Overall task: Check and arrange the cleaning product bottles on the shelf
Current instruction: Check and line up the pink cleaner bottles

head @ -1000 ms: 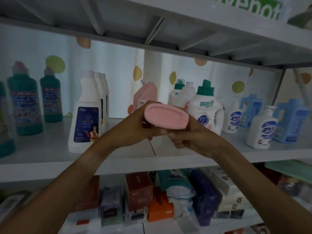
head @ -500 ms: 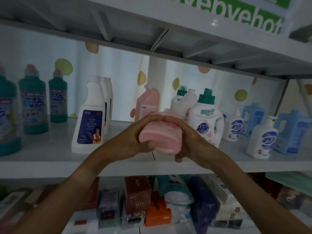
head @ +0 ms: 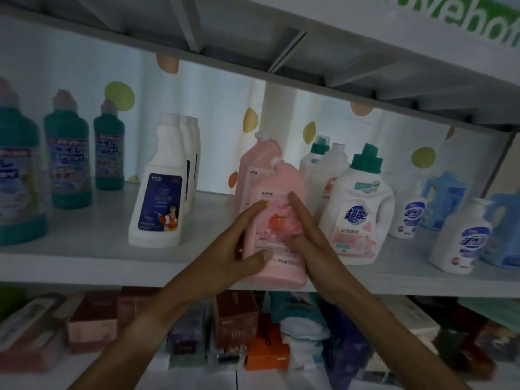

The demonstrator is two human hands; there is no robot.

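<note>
From the head view, both hands frame one pink bottle point(head: 277, 229) that stands upright at the front edge of the shelf point(head: 84, 257). The left hand point(head: 239, 243) lies against the bottle's left side with fingers straight, the forefinger reaching up across the label and the thumb stretched along the lower front. The right hand point(head: 306, 235) lies flat against the bottle's right side, fingers straight and pressed together, tips pointing up toward the bottle's shoulder. Neither hand curls round the bottle; they touch it like two guides, which I judge is meant to square it up and turn its label to the front.

The pink bottle sits between the two palms, its cap above the fingertips and its base just below the left thumb. Straight beyond the fingertips, a second pink bottle point(head: 257, 164) of the same shape stands behind it, so the hands seem to be lining the front one up in that row. Just beyond the back of the right hand stands a white jug with a green cap point(head: 360, 209), close to the pink bottle; whether they touch I cannot tell. Out past the left hand stands a white bottle with a blue label point(head: 160, 192), well apart. Teal bottles point(head: 67, 156) stand farther off on that side, and blue-and-white pump bottles point(head: 461, 237) farther off to the right.
</note>
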